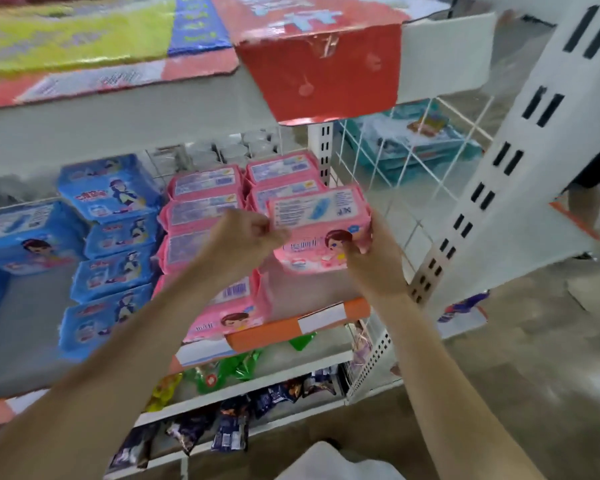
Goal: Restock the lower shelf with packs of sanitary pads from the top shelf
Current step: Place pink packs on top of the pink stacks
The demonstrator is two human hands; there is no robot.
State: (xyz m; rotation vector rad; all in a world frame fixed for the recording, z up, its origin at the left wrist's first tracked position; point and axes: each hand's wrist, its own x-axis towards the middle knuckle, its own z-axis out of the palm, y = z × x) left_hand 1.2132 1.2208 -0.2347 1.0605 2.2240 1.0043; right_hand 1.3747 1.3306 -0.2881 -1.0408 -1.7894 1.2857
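While both hands reach into the lower shelf (312, 292), they hold one pink pack (321, 226) between them, raised above the shelf floor at its right end. Curled fingers of the left hand (246, 237) pinch the pack's left edge; the right hand (374, 258) grips its right side and underside. Stacked pink packs (205, 216) stand just behind and left, blue packs (115, 230) further left. A red carton (323, 74) overhangs the top shelf (118, 109).

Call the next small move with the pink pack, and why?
Probably ease the pink pack forward and down. Both the left hand and right hand grip it above a bare patch of shelf, in front of the pink stacks.
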